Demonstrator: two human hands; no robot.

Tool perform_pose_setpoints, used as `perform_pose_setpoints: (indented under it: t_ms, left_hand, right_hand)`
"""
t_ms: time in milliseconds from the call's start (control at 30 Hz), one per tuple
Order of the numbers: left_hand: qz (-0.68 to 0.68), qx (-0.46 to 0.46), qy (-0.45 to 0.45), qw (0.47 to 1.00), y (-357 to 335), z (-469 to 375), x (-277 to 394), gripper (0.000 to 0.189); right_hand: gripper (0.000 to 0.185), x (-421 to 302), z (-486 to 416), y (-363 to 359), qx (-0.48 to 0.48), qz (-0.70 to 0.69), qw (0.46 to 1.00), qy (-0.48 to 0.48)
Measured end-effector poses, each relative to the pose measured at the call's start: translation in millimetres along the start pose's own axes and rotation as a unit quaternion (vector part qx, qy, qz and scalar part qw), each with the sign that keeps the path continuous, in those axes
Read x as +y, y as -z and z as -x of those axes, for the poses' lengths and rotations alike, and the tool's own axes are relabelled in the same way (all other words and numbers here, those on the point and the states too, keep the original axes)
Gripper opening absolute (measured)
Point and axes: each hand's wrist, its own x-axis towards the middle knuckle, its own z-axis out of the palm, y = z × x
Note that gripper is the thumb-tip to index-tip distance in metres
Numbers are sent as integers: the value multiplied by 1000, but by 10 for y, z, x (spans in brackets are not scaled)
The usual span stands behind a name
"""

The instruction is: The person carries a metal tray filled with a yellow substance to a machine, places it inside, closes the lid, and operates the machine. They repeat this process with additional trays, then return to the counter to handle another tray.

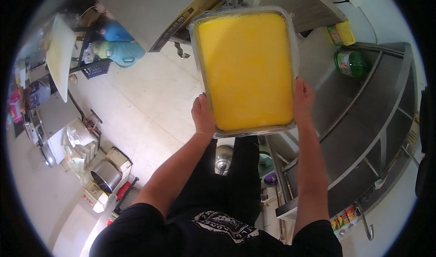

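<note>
Out in front of my body is a rectangular metal tray with clear plastic film around its rim. A smooth yellow layer, perhaps a batter or a cake, fills it nearly to the edges. My left hand grips the near part of its left side, thumb on top of the rim. On the right side, somewhat farther up, my right hand holds the opposite rim. The fingers beneath the tray are hidden on both sides.
Beyond the tray stands a metal cabinet. A dark metal rack lines the right, with a green bottle on it. At left are a white board, a teal jug and a mixer with a steel bowl. Pale tiled floor lies between.
</note>
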Motion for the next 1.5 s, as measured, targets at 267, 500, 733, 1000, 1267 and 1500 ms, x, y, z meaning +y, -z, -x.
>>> perform_pose_setpoints:
  t_ms: [267,500,733,1000,1267,1500]
  left_hand:
    - [71,40,41,996,-259,161,-64,38]
    - [102,51,31,993,-421,104,-180,40]
    - [114,70,26,991,-568,17,-195,41]
    - [132,97,40,986,-669,-37,-161,40]
    - [169,106,43,979,-688,-101,-71,39]
    - [208,138,60,967,-779,-156,-17,40]
  right_hand:
    - [39,-29,-436,62,-45,40,998,30]
    - [38,-129,-680,55,-67,83,993,45]
    - [37,-202,-989,-28,-103,93,988,66]
    - [35,-273,-1271,-132,-132,111,981,85]
    - [37,-305,-1502,-329,-155,89,981,76]
    - [36,-533,-1627,-368,-178,142,970,82]
